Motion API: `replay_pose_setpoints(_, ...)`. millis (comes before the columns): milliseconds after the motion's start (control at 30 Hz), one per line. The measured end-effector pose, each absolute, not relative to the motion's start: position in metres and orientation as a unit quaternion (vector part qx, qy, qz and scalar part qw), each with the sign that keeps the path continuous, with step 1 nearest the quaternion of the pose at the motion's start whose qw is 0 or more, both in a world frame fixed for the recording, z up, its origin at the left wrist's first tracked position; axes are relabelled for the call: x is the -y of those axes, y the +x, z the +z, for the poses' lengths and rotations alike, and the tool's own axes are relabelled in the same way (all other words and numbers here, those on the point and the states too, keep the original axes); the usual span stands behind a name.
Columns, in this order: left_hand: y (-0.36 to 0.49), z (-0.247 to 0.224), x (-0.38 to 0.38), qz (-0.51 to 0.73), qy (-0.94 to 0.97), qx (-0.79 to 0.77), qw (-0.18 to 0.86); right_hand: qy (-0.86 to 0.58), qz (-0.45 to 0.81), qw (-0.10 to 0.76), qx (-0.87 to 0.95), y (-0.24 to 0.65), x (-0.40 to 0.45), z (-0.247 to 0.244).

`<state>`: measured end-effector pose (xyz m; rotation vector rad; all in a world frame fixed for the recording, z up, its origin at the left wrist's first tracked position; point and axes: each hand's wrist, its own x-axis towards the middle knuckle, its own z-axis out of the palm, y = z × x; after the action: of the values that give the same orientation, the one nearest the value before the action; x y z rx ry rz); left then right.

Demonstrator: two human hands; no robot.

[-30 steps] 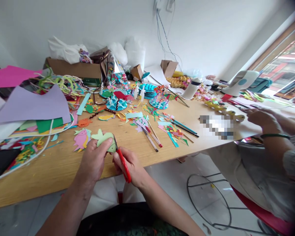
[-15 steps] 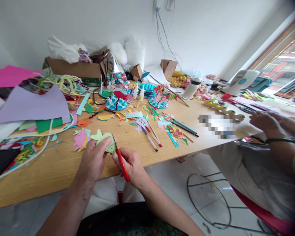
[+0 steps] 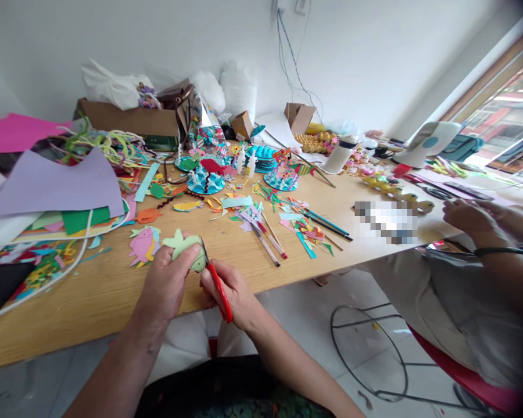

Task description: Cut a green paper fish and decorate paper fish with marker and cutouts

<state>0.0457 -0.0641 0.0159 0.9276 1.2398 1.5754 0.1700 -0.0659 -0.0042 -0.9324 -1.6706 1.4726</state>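
Note:
Pinched between the thumb and fingers of my left hand (image 3: 168, 281) is a light green paper fish (image 3: 181, 247), its drawn face end pointing right. My right hand (image 3: 233, 293) is closed round the red handles of a pair of scissors (image 3: 220, 290). The dark blades lie along the fish's right edge, touching or very near it. Just left of my left hand, a pink paper fish (image 3: 143, 244) lies on the table with other coloured cutouts under it. My right fingers are partly hidden behind the scissor handles.
Paper scraps (image 3: 250, 215), pens (image 3: 265, 247) and pencils (image 3: 326, 223) lie on the table ahead. Blue decorated crafts (image 3: 206, 180) stand behind them. At the left are a purple sheet (image 3: 56, 186) and a white cable (image 3: 85, 244). A co-worker's hands (image 3: 470, 217) are at the right.
Both hands, the paper fish and the scissors have shifted very slightly to the right. The scissor handles have turned a little. Both grips stay the same.

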Motion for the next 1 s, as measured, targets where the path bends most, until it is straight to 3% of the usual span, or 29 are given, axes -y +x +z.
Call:
replay_pose_setpoints(467,0.051,0.023,0.067,0.627,0.376,-0.500,0.463,-0.389,0.532,0.383,0.647,0.168,0.069,-0.009)
replay_pose_setpoints(733,0.047,0.015,0.066,0.647,0.352,-0.496,0.459,-0.339,0.634,0.357,0.596,0.169,0.069,-0.004)
replay_pose_setpoints(1000,0.046,0.011,0.065,0.634,0.390,-0.499,0.444,-0.364,0.569,0.345,0.652,0.172,0.067,-0.003)
